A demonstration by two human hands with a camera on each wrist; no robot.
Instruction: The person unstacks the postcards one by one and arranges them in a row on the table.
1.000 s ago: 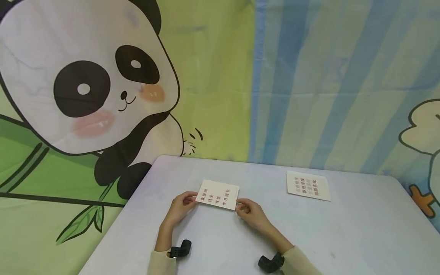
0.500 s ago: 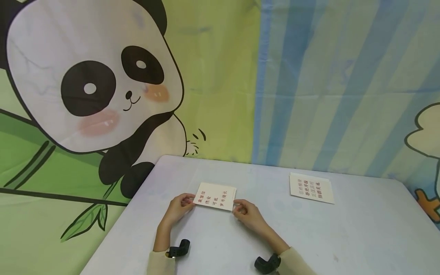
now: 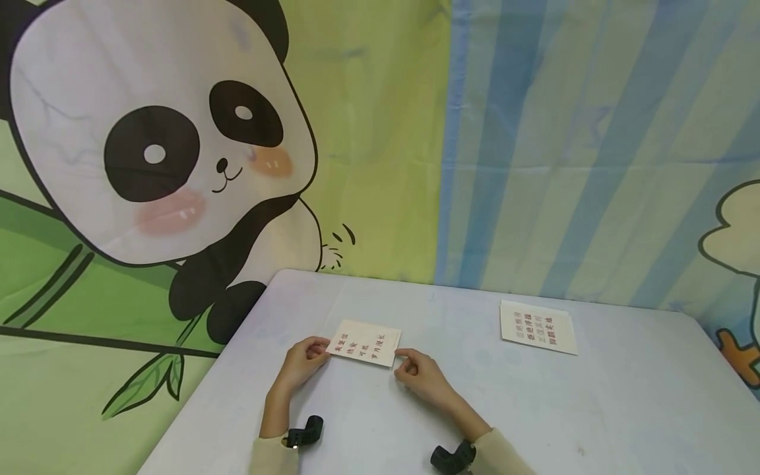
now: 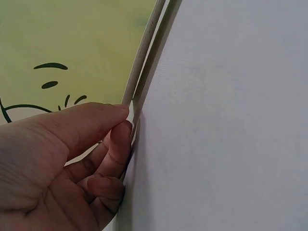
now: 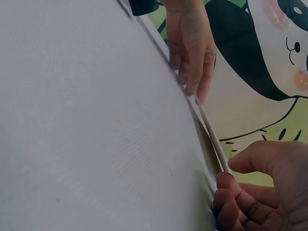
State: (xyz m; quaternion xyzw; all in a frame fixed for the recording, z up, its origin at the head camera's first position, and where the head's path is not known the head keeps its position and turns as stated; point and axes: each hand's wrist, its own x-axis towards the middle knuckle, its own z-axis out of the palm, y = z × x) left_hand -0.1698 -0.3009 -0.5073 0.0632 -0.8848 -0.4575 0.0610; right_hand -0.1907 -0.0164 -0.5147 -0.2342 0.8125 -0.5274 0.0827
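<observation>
A pale card (image 3: 364, 343) with lines of dark red characters lies between my two hands, at the left middle of the table in the head view. My left hand (image 3: 303, 364) pinches its left edge between thumb and fingers. At the right edge, the thumb and index finger of my right hand (image 3: 424, 376) pinch the corner nearest me. Seen edge-on in the left wrist view, the card (image 4: 144, 50) looks fairly thick, with a narrow gap beneath it. The right wrist view shows the card's rim (image 5: 211, 132) running between both hands, slightly raised from the tabletop.
A second pale card (image 3: 537, 328) with similar characters, perhaps a small stack, lies farther back on the right of the white table (image 3: 505, 402). Behind the table's far edge hangs a printed cloth (image 3: 380, 132) with a panda and blue stripes. Each wrist wears a black strap device (image 3: 305, 432).
Both hands have shifted the card a little to the left and slightly towards me. Their grip looks the same. The second card stays in place while the head view turns slightly.
</observation>
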